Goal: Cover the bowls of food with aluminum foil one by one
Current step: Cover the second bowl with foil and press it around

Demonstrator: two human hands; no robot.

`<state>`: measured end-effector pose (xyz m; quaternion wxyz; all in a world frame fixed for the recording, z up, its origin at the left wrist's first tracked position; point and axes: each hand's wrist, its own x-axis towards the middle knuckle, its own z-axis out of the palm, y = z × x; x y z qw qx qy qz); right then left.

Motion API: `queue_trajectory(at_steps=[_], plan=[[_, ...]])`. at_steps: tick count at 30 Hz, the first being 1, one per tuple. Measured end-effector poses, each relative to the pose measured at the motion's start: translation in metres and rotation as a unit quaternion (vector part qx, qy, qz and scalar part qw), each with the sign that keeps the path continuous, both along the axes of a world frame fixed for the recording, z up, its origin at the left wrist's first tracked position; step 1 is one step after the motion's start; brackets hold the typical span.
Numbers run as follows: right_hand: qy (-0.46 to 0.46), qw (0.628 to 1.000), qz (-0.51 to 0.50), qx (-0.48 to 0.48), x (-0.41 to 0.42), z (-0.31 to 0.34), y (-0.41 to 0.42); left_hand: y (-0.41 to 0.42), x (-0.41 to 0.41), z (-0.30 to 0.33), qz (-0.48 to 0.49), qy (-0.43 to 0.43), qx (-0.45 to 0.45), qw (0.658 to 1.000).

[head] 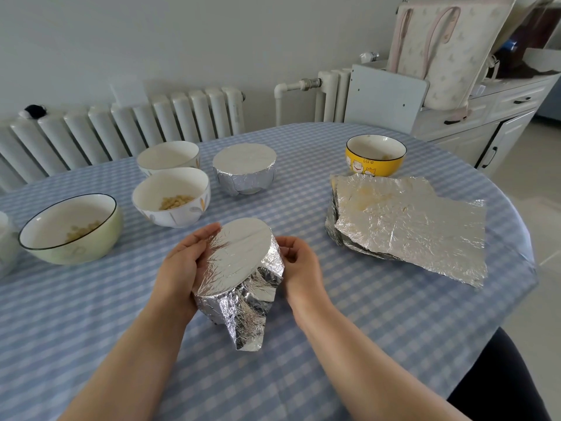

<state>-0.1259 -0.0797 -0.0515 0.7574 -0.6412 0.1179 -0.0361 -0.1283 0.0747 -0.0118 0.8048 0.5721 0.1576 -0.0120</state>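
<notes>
A foil-covered bowl [239, 262] sits in front of me on the table, with a loose foil corner hanging toward me. My left hand [188, 262] cups its left side and presses the foil down. My right hand [299, 262] pinches the foil at its right side. A second foil-covered bowl [244, 174] stands farther back. Uncovered are a green bowl [69, 229], a white bowl [171, 197] with food, another white bowl [168, 156] behind it, and a yellow bowl [375, 156]. A stack of foil sheets [409, 220] lies at the right.
The round table has a blue checked cloth [364, 314]. A radiator [121, 129] runs along the wall behind it. A white cabinet [485, 123] with a bag on top stands at the back right. Another object shows partly at the left edge.
</notes>
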Motion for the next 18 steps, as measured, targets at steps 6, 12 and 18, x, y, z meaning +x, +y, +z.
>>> queue_trajectory(at_steps=[6, 12, 18], plan=[[0.002, 0.993, 0.018, -0.12, 0.0043, 0.0011, -0.0024, 0.004, 0.0004, -0.0018, 0.007, 0.015, -0.018, 1.0], [0.0, 0.998, -0.006, -0.058, 0.0034, -0.0028, 0.0003, 0.004, 0.0006, -0.0031, 0.011, 0.017, -0.036, 0.999], [0.006, 0.995, 0.012, -0.103, 0.0036, -0.0077, 0.0033, 0.0039, 0.0005, -0.0031, 0.009, 0.015, -0.033, 0.999]])
